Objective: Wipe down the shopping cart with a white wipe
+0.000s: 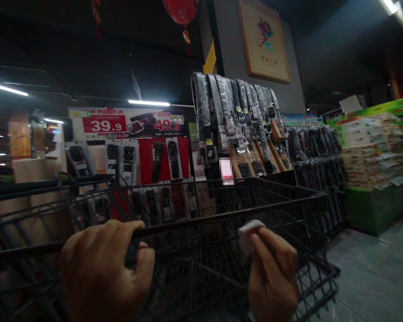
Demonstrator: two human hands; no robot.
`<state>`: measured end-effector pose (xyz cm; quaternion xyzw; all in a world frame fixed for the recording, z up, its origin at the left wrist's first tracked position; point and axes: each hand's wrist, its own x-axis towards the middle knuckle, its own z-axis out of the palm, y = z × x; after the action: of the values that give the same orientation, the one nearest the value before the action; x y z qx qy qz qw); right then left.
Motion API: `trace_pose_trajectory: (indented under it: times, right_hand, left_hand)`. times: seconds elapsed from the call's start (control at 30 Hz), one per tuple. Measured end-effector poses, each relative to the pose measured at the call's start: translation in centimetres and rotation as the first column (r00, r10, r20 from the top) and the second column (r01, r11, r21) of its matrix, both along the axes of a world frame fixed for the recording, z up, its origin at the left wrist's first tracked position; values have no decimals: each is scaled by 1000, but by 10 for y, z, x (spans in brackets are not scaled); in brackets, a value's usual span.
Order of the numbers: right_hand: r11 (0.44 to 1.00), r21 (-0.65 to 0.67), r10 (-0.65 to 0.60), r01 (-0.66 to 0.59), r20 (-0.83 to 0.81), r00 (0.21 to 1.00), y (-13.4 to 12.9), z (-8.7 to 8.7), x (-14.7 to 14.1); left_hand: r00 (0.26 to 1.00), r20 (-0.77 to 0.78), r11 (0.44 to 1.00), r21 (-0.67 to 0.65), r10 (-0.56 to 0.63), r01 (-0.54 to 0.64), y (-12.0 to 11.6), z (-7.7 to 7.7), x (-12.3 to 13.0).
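Observation:
Before me is a black wire shopping cart (195, 220) with a dark bar across its near side. My left hand (104, 268) is closed round that bar, fingers over the top and thumb underneath. Just past the bar's middle, to the right, my right hand (275, 273) pinches a crumpled white piece (246, 237) that looks like tissue or paper. It sits between thumb and fingers, in front of the basket mesh. Part of it is hidden by the fingers.
Behind the cart stands a rack of packaged belts (174, 156) under a price sign (104, 125). More belts in plastic (221, 98) hang to its right. Stacked packages (366, 152) rest on a green base (372, 210). Grey floor (372, 273) lies at lower right.

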<state>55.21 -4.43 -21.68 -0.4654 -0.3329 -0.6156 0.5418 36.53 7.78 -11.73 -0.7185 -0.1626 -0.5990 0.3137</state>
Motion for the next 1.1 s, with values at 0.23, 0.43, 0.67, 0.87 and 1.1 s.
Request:
trace_pose_trajectory:
  times: [0.23, 0.43, 0.67, 0.87, 1.1]
  right_hand:
    - [975, 44, -209, 219, -174, 962, -24, -3, 37]
    - [983, 107, -115, 151, -289, 951, -13, 10, 8]
    - [975, 115, -150, 192, -299, 943, 1, 13, -15]
    - [986, 101, -107, 136, -248, 963, 20, 13, -47]
    - [994, 103, 44, -21, -220, 975, 50, 6, -84]
  left_hand:
    - [998, -40, 998, 38, 46, -44, -2, 0, -2]
    - [1000, 1, 1000, 17, 11, -11, -5, -2, 2]
    - [998, 46, 999, -7, -37, 37, -4, -3, 4]
    - [997, 55, 997, -51, -62, 65, -6, -4, 6]
    - [993, 54, 990, -92, -106, 111, -7, -5, 5]
